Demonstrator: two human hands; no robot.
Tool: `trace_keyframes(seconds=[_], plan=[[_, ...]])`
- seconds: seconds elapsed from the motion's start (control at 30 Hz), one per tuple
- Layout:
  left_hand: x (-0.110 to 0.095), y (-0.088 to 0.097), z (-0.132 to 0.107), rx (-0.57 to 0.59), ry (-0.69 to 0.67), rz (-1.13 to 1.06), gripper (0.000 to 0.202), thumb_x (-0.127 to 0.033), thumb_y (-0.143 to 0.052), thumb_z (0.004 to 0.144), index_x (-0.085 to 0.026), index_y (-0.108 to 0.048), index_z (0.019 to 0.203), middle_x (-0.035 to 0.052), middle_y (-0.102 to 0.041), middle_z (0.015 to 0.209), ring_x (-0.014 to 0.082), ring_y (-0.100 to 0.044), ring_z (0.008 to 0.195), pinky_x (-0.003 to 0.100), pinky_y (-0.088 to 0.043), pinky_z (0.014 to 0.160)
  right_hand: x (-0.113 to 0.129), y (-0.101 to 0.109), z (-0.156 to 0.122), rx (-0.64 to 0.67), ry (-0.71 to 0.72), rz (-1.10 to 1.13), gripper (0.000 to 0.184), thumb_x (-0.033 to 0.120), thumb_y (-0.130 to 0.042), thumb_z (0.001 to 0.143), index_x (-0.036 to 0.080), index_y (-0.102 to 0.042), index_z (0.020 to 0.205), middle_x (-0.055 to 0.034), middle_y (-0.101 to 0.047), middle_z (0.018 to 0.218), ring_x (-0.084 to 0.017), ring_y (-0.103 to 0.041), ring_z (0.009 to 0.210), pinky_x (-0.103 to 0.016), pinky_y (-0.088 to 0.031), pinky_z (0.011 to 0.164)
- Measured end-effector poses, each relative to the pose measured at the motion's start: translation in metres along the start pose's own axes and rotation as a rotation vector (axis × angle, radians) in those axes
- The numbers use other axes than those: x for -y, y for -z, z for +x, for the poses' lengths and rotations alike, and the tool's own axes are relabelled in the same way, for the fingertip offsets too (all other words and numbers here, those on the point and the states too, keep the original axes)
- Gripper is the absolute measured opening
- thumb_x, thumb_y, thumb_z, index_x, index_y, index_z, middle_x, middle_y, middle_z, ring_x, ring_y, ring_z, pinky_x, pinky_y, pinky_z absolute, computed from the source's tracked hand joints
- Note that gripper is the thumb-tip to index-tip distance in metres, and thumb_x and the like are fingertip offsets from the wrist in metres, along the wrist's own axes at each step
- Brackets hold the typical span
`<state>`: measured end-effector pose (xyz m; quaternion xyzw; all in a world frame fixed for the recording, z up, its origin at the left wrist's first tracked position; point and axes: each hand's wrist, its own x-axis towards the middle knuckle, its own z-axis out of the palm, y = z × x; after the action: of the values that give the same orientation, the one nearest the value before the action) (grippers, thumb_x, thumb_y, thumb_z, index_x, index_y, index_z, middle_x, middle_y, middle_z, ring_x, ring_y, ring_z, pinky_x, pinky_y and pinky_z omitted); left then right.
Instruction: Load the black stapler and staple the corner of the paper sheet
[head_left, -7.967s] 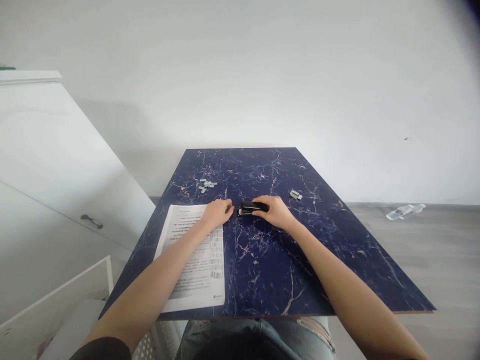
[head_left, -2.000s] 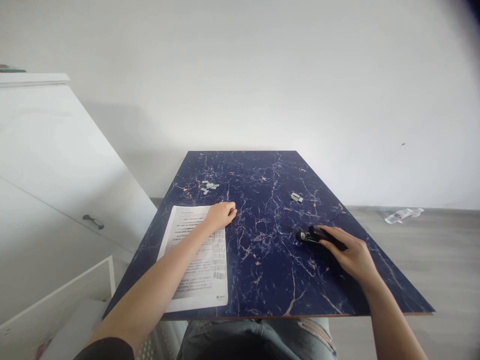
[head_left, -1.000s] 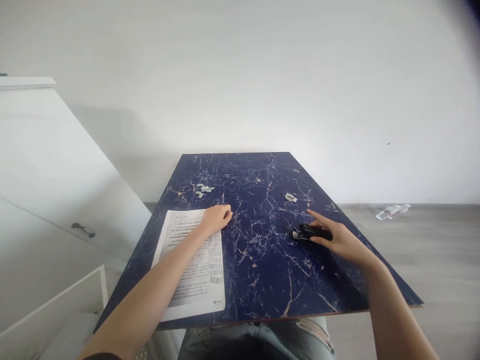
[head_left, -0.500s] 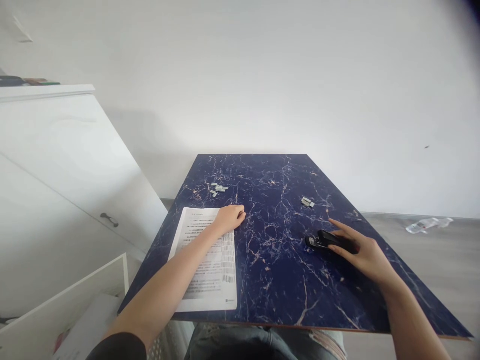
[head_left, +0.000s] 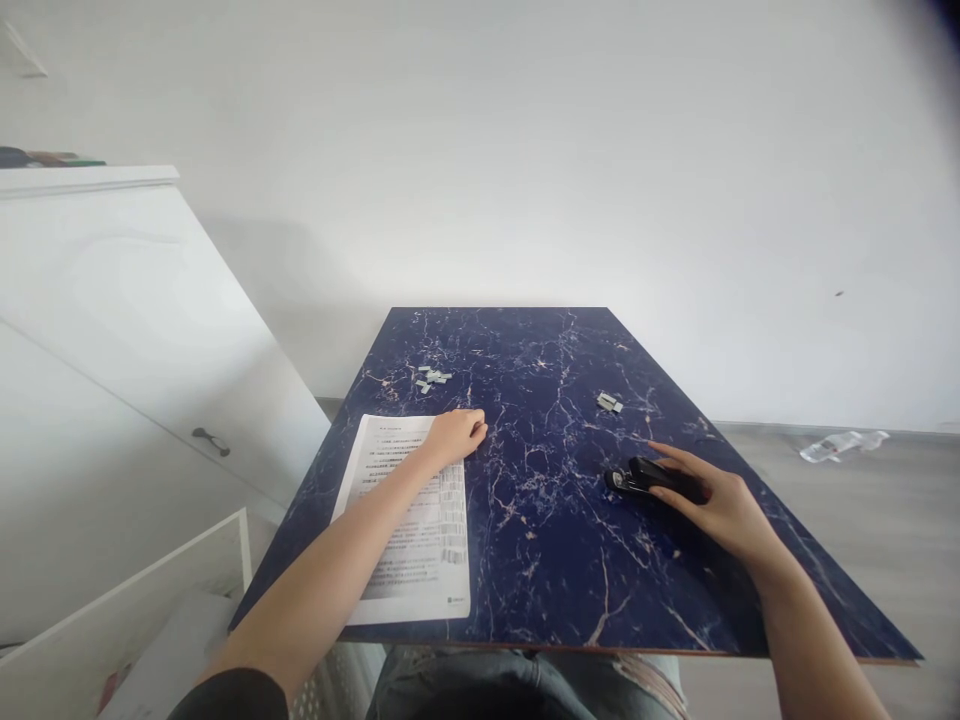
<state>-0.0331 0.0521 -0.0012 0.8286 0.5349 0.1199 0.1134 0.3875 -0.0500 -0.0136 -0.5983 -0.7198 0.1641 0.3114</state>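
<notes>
Stapler beside the thumb of the right hand, printed paper beneath the left hand

Head view: The black stapler rests on the right part of a dark blue, marble-patterned table, its nose pointing left. The right hand comes to it from the right side. Its thumb lies along the near side of the stapler, while the index finger stretches out past the far side, straight and apart from it. The remaining fingers are partly hidden, so I cannot tell whether they grasp the stapler firmly or only rest around it.

The left hand lies over the far right corner of the printed paper, fingers curled into a loose fist whose tips reach past the edge onto the table. The inside of that fist is hidden. The left forearm crosses the page.

Beyond the hands are 2 small groups of strips: a scattered left pile of pale strips past the paper, and a tighter right cluster of strips past the stapler.

At the left stands a white cabinet with a dark handle. A clear plastic bottle lies on the floor at the right, near the wall.
</notes>
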Motion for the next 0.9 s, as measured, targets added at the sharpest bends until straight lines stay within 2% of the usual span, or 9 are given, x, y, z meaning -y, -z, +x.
trace_keyframes(seconds=[0.17, 0.33, 0.6, 0.8, 0.9], plan=[[0.002, -0.002, 0.001, -0.010, -0.020, 0.014, 0.024, -0.032, -0.043, 0.098, -0.023, -0.059, 0.082, 0.0016, -0.066, 0.075, 0.0184, -0.062, 0.072, 0.027, -0.037, 0.062, -0.006, 0.001, -0.002, -0.028, -0.008, -0.015, 0.048, 0.056, -0.075, 0.078, 0.022, -0.073, 0.113, -0.0081, -0.076, 0.109, -0.031, -0.073, 0.094, -0.040, -0.060, 0.085], [0.003, -0.003, 0.002, -0.018, -0.028, 0.017, 0.024, -0.033, -0.044, 0.098, -0.023, -0.059, 0.083, 0.0014, -0.066, 0.076, 0.0185, -0.061, 0.072, 0.027, -0.036, 0.062, 0.001, 0.000, 0.002, -0.047, -0.042, -0.005, 0.048, 0.055, -0.073, 0.080, 0.020, -0.075, 0.113, -0.0101, -0.077, 0.107, -0.032, -0.074, 0.093, -0.042, -0.060, 0.084], [0.006, -0.005, 0.004, -0.031, -0.039, 0.035, 0.023, -0.033, -0.045, 0.098, -0.023, -0.057, 0.082, 0.0010, -0.067, 0.079, 0.0186, -0.063, 0.075, 0.027, -0.033, 0.061, 0.031, -0.007, 0.016, -0.070, 0.019, 0.045, 0.045, 0.052, -0.072, 0.082, 0.019, -0.074, 0.113, -0.0108, -0.077, 0.108, -0.033, -0.072, 0.097, -0.045, -0.059, 0.086], [0.004, -0.003, 0.003, -0.027, -0.034, 0.035, 0.023, -0.033, -0.044, 0.098, -0.024, -0.056, 0.081, 0.0007, -0.066, 0.076, 0.0190, -0.062, 0.074, 0.028, -0.031, 0.059, 0.062, -0.016, 0.040, 0.001, 0.102, 0.002, 0.035, 0.044, -0.071, 0.085, 0.022, -0.074, 0.111, -0.0084, -0.077, 0.105, -0.030, -0.073, 0.092, -0.041, -0.059, 0.080], [0.003, -0.002, 0.003, -0.019, -0.009, 0.035, 0.023, -0.034, -0.045, 0.098, -0.023, -0.057, 0.080, 0.0012, -0.066, 0.076, 0.0186, -0.062, 0.073, 0.029, -0.032, 0.059, 0.078, -0.027, 0.052, 0.043, 0.178, 0.008, 0.034, 0.043, -0.071, 0.084, 0.023, -0.073, 0.112, -0.0080, -0.077, 0.107, -0.029, -0.073, 0.093, -0.041, -0.059, 0.082]])
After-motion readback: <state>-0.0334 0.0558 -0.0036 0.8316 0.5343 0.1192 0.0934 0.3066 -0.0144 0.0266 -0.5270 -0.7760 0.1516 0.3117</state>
